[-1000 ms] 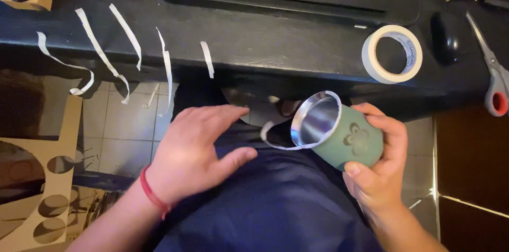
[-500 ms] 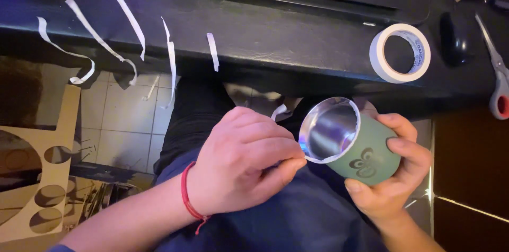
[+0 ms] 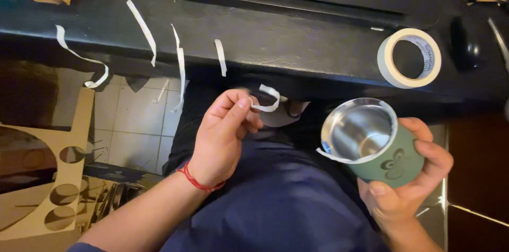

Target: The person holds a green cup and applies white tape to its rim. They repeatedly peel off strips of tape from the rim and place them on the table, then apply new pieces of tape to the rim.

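Note:
My right hand (image 3: 411, 183) grips a green cup with a shiny steel inside (image 3: 371, 140), tilted so its mouth faces me, over my lap. A thin white tape strip (image 3: 339, 157) clings along the cup's lower rim. My left hand (image 3: 222, 135) is lifted to the left of the cup and pinches a short curled strip of white tape (image 3: 268, 98) between thumb and fingers. A red string bracelet (image 3: 199, 180) circles my left wrist.
A dark table edge (image 3: 297, 50) runs across the top with several white tape strips (image 3: 143, 29) hanging from it. A roll of masking tape (image 3: 409, 57) lies on it at right, beside a dark mouse (image 3: 465, 49). Cut wooden boards (image 3: 58, 178) stand on the tiled floor at left.
My left hand has pulled away from the cup's rim to the left and up, carrying a curled piece of tape. The cup has shifted slightly right and down.

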